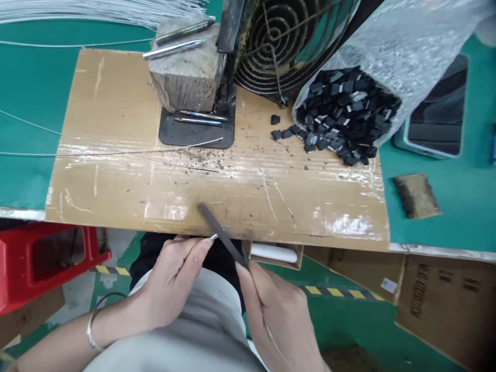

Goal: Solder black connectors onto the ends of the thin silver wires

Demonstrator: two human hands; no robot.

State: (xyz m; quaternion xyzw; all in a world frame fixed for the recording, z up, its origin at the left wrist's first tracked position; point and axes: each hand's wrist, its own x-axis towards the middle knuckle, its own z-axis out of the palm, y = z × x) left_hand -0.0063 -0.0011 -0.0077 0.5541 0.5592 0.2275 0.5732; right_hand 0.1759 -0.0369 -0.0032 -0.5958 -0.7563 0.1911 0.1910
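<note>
Steel file, stiff and slim, sits pinched by its tail in my right hand; my left hand nips a light, springy wire near its tip.

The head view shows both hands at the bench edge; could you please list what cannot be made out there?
- Small piece pinched in the left hand: too small, fingers cover it.
- File handle: hidden inside the right hand.
- Fan guard: cut off by the top edge.
- Black parts deeper in the bag: veiled by cloudy plastic.
- Box print: too small.
</note>
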